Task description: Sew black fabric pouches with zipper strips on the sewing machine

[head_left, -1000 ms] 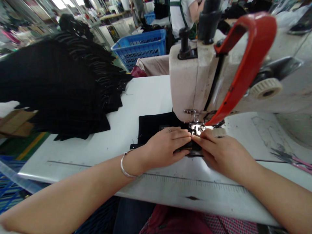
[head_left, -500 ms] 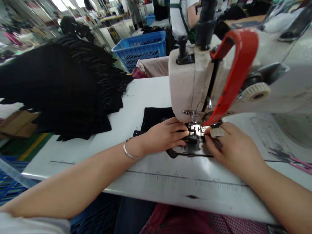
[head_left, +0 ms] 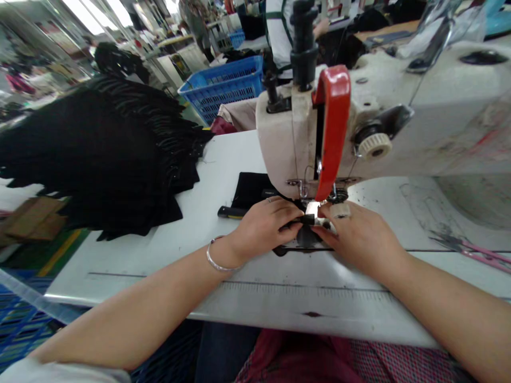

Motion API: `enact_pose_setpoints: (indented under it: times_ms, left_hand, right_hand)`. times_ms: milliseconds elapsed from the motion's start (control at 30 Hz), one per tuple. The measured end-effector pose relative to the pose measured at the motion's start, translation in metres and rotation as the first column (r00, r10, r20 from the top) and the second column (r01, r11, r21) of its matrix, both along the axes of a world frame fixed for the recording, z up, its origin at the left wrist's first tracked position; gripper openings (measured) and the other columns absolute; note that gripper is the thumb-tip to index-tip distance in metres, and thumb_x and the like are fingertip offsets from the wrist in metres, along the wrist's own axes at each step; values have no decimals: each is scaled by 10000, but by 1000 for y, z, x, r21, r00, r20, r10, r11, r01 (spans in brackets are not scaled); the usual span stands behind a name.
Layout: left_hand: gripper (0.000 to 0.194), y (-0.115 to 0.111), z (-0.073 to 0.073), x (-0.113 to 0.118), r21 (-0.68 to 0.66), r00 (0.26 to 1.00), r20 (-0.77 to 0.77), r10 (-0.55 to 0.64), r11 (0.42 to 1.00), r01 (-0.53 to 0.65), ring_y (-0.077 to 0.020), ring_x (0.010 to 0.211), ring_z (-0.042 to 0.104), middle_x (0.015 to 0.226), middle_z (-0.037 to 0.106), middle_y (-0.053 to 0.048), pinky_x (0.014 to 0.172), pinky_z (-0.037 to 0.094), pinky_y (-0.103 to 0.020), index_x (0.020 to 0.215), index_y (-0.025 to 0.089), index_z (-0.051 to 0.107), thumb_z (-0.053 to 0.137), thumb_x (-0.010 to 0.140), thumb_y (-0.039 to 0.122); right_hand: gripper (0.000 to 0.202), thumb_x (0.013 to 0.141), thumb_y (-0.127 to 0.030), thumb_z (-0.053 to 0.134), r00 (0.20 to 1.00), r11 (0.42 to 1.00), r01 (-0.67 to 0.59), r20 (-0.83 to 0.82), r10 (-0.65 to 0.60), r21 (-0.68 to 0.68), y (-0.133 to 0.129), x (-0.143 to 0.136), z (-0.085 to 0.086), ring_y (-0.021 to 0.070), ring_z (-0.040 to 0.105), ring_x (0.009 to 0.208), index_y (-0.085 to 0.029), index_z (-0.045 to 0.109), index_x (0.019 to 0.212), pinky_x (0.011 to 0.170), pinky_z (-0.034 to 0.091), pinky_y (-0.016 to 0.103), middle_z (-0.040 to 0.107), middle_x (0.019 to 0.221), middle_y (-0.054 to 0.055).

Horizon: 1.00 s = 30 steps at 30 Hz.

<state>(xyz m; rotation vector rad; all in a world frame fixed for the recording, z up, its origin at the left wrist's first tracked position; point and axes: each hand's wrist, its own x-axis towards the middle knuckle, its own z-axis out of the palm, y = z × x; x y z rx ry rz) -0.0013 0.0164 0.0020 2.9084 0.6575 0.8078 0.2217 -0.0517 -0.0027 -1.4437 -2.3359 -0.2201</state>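
At the sewing machine (head_left: 287, 127), my left hand (head_left: 265, 226) lies left of the presser foot, its fingers curled on a narrow black strip (head_left: 307, 219) that sticks out toward the needle. Behind that hand is a flat piece of black fabric (head_left: 251, 189), and a dark bar-like piece (head_left: 229, 212) with a yellowish edge shows beside it. My right hand (head_left: 359, 234) is at the right of the foot, thumb and fingers drawn together near the strip's end; what they pinch is hard to make out. A pale wrap (head_left: 340, 211) sits on one of its fingers.
A large pile of black fabric pieces (head_left: 112, 154) covers the table's left. Pink-handled scissors (head_left: 475, 247) lie at the right. Behind the table (head_left: 191, 223) stand a blue basket (head_left: 227, 85) and a person in a white top (head_left: 279, 37). A red guard (head_left: 334, 127) fronts the machine head.
My view has shifted, so the machine appears further left. My hands have come closer together, and the black strip between them now shows clearly in front of the presser foot.
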Motion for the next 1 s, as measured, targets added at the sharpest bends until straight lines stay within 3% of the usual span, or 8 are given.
enact_pose_setpoints:
  times_ms: [200,400,667,833,1000]
  left_hand:
    - [113,-16,-3,-1,-99,996,81,24,995,-16,-178,1003,719,1053,767,-23,932,576,-343,1041,186,679,699,930,178]
    - [105,-17,-1,5,-151,995,73,71,987,-59,-185,959,713,1047,756,-43,921,573,-362,1014,169,638,671,922,129]
    - [52,-15,-1,0,-179,997,73,-19,983,32,-179,1013,722,1105,755,-51,952,561,-353,974,176,676,655,942,141]
    - [55,-14,-1,2,-201,994,106,-6,979,28,-177,1001,722,1071,759,-43,941,565,-350,949,181,673,650,940,132]
    - [51,-17,0,6,-174,993,106,45,984,-26,-181,968,713,1043,752,-51,933,569,-354,977,172,641,647,939,138]
  right_hand:
    - [182,957,-227,570,989,990,-141,-42,142,26,-2,6,-1,264,649,882,-174,648,1113,705,503,372,708,1067,101]
    - [156,958,-216,545,990,993,-106,-93,102,-44,0,3,-3,266,654,880,-171,638,1074,712,506,373,705,1023,116]
    - [91,961,-247,575,973,981,-141,-202,113,-130,0,4,-6,252,659,875,-199,646,992,720,497,364,730,1018,71]
    - [92,906,-242,628,939,964,-114,-343,26,-239,3,2,-3,244,669,882,-211,684,972,757,504,364,728,941,50]
    - [61,854,-254,695,945,949,17,-305,-118,-314,6,0,0,226,655,738,-198,674,845,638,476,340,703,808,45]
